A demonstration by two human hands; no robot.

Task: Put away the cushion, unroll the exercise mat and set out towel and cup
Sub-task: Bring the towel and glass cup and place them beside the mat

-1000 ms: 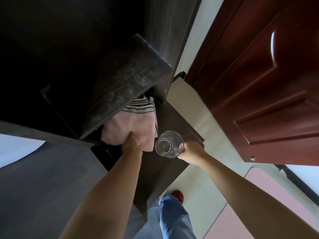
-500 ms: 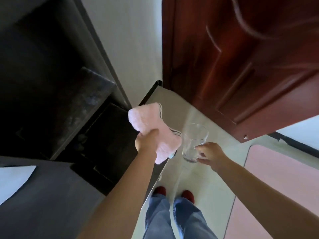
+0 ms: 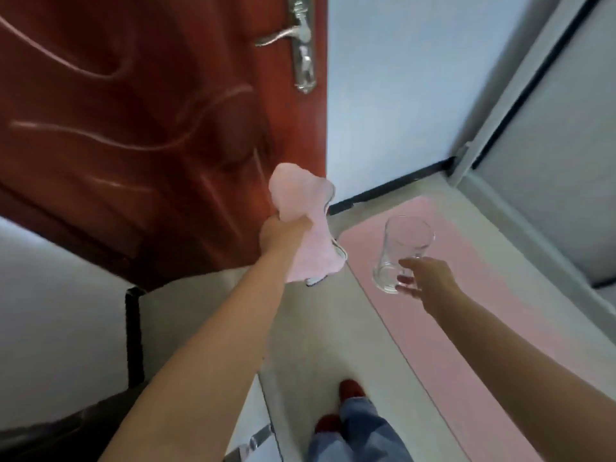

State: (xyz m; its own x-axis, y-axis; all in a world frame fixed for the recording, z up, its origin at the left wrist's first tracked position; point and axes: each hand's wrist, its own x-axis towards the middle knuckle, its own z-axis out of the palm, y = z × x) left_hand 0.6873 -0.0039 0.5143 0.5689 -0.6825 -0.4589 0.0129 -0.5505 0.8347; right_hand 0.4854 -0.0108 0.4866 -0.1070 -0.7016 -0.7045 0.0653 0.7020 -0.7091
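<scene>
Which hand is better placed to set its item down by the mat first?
Right, probably. The right hand holds the glass directly over the pink mat; the left hand grips the towel near the door.

A home, by the look of it: a red-brown panelled door with a metal lever handle, plain pale walls with dark skirting, a light floor, and a pink exercise mat unrolled along it beside a sliding door frame.
</scene>
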